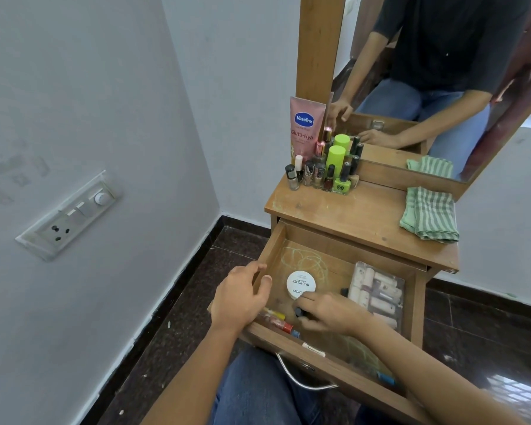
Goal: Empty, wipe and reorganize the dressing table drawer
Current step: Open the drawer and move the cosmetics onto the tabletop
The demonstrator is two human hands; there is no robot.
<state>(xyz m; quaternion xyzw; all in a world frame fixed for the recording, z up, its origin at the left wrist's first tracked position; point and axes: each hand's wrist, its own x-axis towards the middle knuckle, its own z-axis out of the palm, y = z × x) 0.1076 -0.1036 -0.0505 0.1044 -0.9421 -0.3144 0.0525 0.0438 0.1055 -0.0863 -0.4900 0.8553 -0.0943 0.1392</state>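
Okay, emptying stage, as I read it. The drawer (307, 259) is pulled out with some contents left in it. My left hand (239, 297) grips the drawer's left wall, fingers curled over the rim, thumb inside. My right hand (328, 314) is down in the drawer near the front, fingers curled round a dark-capped bottle (299, 311); only the cap shows.

Handling guess: small nail-polish type, so light, rigid, slick and probably glass. Hold it round the body, not by the cap. It lies on its side, long axis roughly across the drawer, cap pointing at the left wall.

To clear:
- white nail polish tub (301, 285), flat on the drawer floor just beyond my right fingers, lid up. Light, take it across the rim.
- clear case (377, 294) of tubes along the right wall, long axis front to back. Looks brittle, lift from both long edges.
- small coloured tubes (278, 322) at the front left corner, lying down.

Striped cloth (429, 214) sits folded on the tabletop (350, 216), well apart from the polish bottles (322, 174).
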